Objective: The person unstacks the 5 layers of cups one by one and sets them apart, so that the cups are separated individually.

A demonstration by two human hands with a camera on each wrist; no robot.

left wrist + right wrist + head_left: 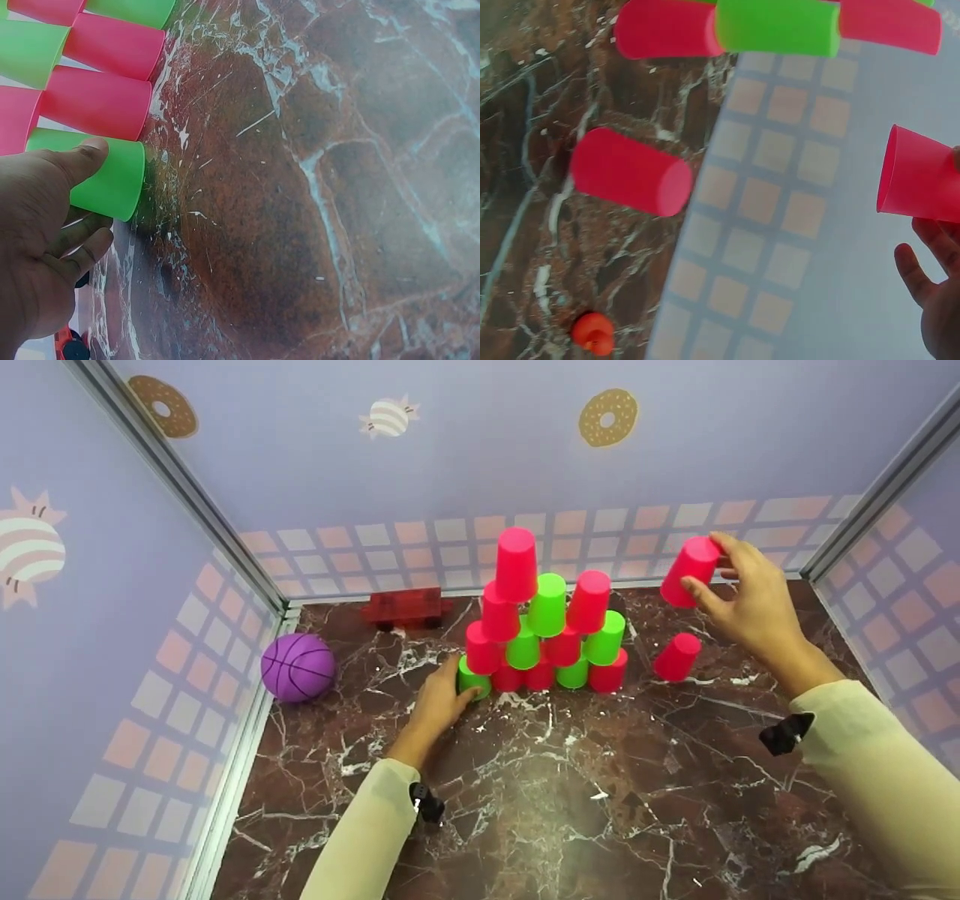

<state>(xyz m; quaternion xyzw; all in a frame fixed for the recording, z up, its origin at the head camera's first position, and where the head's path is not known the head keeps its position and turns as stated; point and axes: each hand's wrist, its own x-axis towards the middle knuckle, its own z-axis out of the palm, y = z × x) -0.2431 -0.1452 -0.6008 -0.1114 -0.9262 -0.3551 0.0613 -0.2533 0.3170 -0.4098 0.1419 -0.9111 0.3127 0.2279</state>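
Left hand [436, 701] around a green bottom-row cup [116, 178], right hand [759, 601] around a pink cup [691, 568] midair

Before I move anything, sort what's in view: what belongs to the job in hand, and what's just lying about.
Likely part of the job:
red-and-green cup stack
its bottom-left green cup, gripped by the left hand
raised red cup in the right hand
lone red cup

Apparently just lying about:
purple ball
red toy
small orange object, unidentifiable
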